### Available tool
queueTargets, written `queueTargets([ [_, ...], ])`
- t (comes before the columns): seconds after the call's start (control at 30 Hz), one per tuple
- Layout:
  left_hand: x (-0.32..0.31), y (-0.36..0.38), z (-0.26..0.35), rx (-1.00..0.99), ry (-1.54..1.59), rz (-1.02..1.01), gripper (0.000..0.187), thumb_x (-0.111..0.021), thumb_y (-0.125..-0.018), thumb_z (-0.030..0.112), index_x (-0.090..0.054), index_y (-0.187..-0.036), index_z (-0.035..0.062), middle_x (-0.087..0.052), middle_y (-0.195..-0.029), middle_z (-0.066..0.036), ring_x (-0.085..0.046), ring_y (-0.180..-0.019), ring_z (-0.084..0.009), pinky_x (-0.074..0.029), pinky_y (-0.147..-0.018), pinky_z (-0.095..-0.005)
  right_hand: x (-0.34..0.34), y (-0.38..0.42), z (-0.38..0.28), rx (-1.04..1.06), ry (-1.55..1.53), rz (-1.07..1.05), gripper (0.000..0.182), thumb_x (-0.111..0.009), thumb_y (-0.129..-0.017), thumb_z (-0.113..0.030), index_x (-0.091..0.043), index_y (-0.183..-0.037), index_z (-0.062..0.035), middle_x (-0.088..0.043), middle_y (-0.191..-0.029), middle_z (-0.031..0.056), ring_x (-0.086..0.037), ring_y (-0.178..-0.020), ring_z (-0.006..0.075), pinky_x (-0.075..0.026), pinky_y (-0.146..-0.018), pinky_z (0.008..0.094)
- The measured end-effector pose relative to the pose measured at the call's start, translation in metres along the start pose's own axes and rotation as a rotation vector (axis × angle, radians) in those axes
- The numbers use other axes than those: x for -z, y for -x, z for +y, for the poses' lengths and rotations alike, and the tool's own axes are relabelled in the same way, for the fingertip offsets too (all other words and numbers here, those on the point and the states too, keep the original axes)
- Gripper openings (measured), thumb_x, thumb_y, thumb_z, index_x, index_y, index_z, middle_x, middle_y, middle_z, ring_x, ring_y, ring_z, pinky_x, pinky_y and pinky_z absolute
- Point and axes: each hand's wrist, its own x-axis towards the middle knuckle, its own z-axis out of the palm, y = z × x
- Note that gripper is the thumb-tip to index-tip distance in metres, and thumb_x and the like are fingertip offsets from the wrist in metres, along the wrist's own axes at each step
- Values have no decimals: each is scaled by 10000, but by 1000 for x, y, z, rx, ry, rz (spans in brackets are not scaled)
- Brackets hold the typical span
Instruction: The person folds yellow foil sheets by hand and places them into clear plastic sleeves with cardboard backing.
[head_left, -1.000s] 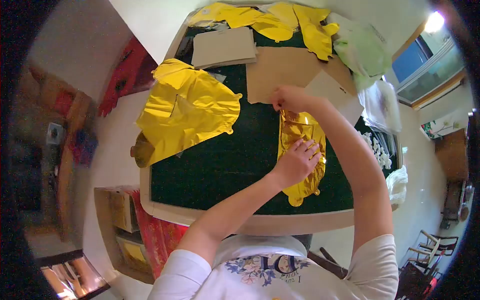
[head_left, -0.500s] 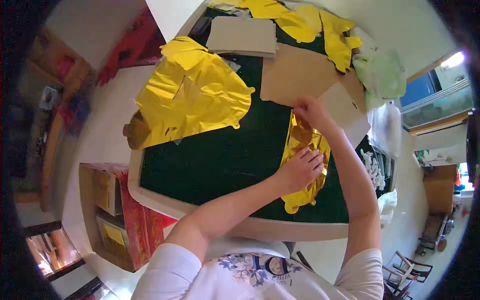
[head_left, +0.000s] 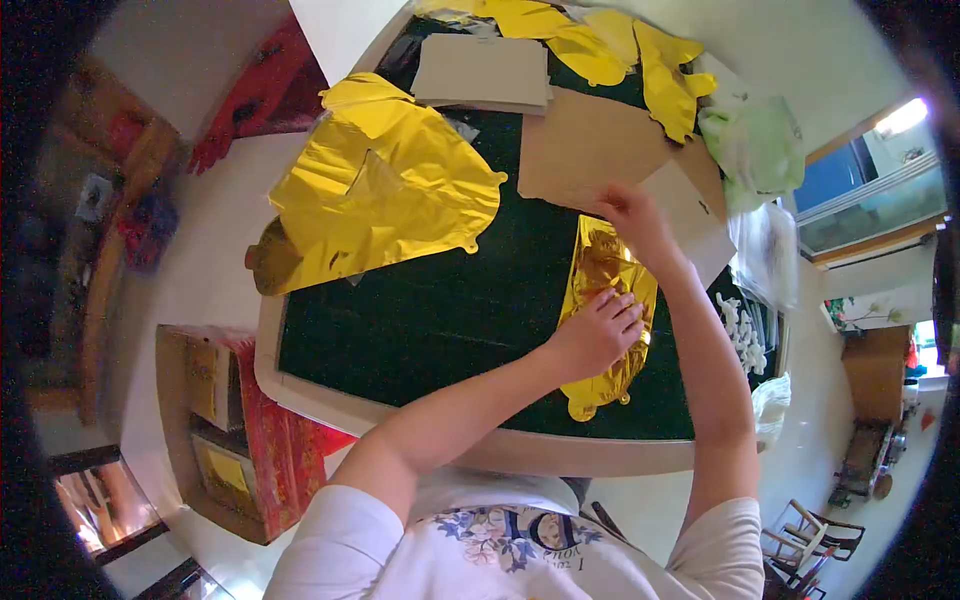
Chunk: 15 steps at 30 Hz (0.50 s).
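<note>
A folded gold foil balloon [head_left: 588, 395], flat and shiny, lies lengthwise on the right part of the dark green table mat [head_left: 430, 340]. My left hand [head_left: 598, 332] rests on its middle, fingers stretched out and pressing it against the mat. Just above the balloon's far end, by the cardboard sheet, is my right hand [head_left: 636, 225]. Its fingers are bent together in a pinch, and whatever is between them is too small or hidden to tell. A larger gold foil balloon [head_left: 400, 190] is spread out to the left, wrinkled, apart from both hands.
Brown cardboard [head_left: 570, 145] and a stack of pale cards [head_left: 480, 72] lie at the back. More gold foil pieces [head_left: 670, 80] sit behind. Clear plastic bags [head_left: 768, 255] and white curled pieces [head_left: 742, 335] line the right edge. An open carton [head_left: 180, 420] stands left, below the table.
My right hand has shifted slightly up from the folded balloon's far end, uncovering more of it. My left hand stays on the foil. The view has moved a little.
</note>
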Motion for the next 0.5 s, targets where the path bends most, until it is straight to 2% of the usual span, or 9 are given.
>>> queueTargets([
  [0.03,0,0,0,1,-1,8,367,-520,-865,216,-594,-1189,59,-518,-1337,-127,-440,-1282,-294,-314,-1097,-472,11,8,-3,-27,-31,-21,269,-639,-864,-260,-642,-1047,-63,-683,-898,140,-654,-852,303,-508,-780,394],
  [0.1,-4,0,-1,0,9,45,345,-523,-862,210,-603,-1160,56,-531,-1317,-126,-454,-1266,-295,-327,-1086,-471,31,25,12,-55,52,275,274,-650,-853,-271,-656,-1026,-59,-686,-902,139,-656,-853,295,-509,-774,391],
  [0.17,-5,-2,0,-2,15,71,323,-526,-860,206,-611,-1132,53,-544,-1295,-124,-465,-1253,-295,-340,-1074,-470,65,36,53,-299,195,515,425,-709,-809,-287,-604,-1136,-38,-680,-978,163,-648,-892,321,-503,-808,403],
  [0.27,2,0,0,-8,5,80,303,-530,-857,203,-622,-1101,50,-561,-1261,-122,-474,-1240,-291,-356,-1059,-466,83,67,122,-421,572,576,702,-800,-711,-307,-490,-1271,-17,-640,-1109,208,-624,-996,353,-489,-865,421],
  [0.37,7,-1,-1,-23,-16,82,303,-539,-852,206,-627,-1094,47,-569,-1243,-126,-482,-1229,-289,-362,-1052,-459,79,78,156,-463,352,436,916,-852,-637,-324,-370,-1344,1,-581,-1205,252,-581,-1094,389,-470,-917,438],
  [0.4,7,-1,-2,-27,-25,84,304,-542,-851,208,-628,-1094,47,-569,-1240,-127,-483,-1225,-289,-364,-1051,-457,78,76,175,-388,359,403,1017,-877,-592,-332,-321,-1384,-16,-570,-1224,257,-568,-1126,387,-470,-929,437],
  [0.5,5,-1,-1,-33,-23,90,315,-553,-845,214,-627,-1101,46,-572,-1236,-129,-491,-1214,-291,-368,-1046,-453,87,65,133,-694,345,349,1137,-854,-605,-340,-170,-1467,-53,-537,-1274,268,-527,-1199,363,-445,-984,424],
])
